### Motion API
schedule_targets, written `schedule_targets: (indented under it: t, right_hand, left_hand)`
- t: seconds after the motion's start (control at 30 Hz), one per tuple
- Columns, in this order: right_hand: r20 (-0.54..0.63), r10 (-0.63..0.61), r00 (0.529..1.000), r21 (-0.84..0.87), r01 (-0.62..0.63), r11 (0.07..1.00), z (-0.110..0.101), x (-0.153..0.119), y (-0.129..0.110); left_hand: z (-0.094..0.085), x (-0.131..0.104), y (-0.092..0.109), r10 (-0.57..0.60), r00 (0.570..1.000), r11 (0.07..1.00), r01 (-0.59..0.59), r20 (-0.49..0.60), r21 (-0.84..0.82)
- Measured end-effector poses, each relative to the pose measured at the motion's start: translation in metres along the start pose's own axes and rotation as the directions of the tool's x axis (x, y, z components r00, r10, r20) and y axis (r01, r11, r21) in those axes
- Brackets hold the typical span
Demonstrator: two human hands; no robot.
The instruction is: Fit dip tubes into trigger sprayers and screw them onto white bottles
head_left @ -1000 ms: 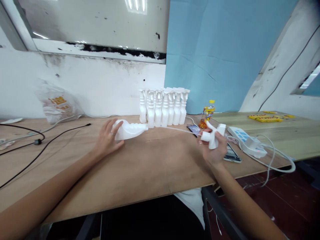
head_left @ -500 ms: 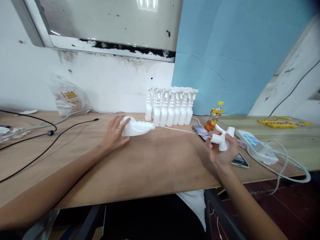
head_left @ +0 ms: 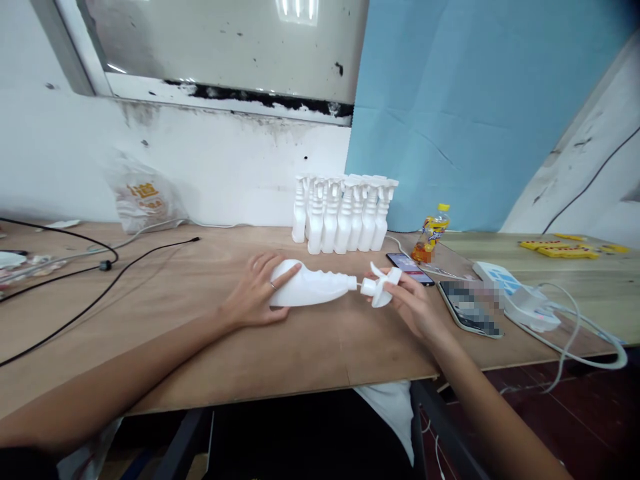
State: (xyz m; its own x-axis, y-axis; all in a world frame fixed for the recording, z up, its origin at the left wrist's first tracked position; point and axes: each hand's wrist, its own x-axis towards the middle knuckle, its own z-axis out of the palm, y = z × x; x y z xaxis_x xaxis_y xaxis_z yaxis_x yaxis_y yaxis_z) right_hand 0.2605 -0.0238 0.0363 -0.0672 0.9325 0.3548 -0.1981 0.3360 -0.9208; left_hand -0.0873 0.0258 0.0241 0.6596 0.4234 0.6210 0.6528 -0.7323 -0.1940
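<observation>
Holding one bottle (head_left: 313, 287) (white), one spray head (head_left: 384, 288).

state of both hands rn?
Left hand: closed around white bottle body.
Right hand: closed on white spray head.

My left fingers (head_left: 287, 275) cover part of the wide end of the white bottle (head_left: 317, 288), so I can't see its bottom. My right fingers (head_left: 400, 292) hide part of the spray head (head_left: 383, 288), and only a short bit of the thin tube (head_left: 359, 285) shows. The standing bottles (head_left: 343, 223) overlap, partly hiding the back ones. The nearer phone (head_left: 467, 310) is partly pixelated, the plastic bag (head_left: 145, 203)'s print is blurred, and the whiteboard (head_left: 225, 40) is cut off at the top.
</observation>
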Motion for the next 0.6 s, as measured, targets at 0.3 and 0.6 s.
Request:
schedule_targets:
  t: [0.3, 0.6]
  right_hand:
    - [0.238, 0.096, 0.966, -0.344, -0.008, 0.939, 0.0, -0.006, 0.006]
    - [0.179, 0.091, 0.98, -0.462, 0.002, 0.887, 0.006, -0.006, 0.01]
  left_hand:
    - [-0.001, 0.0, 0.02, 0.026, 0.998, 0.999, -0.028, 0.062, 0.033]
    - [-0.002, -0.002, 0.025, 0.033, 0.999, 0.999, -0.034, 0.038, 0.029]
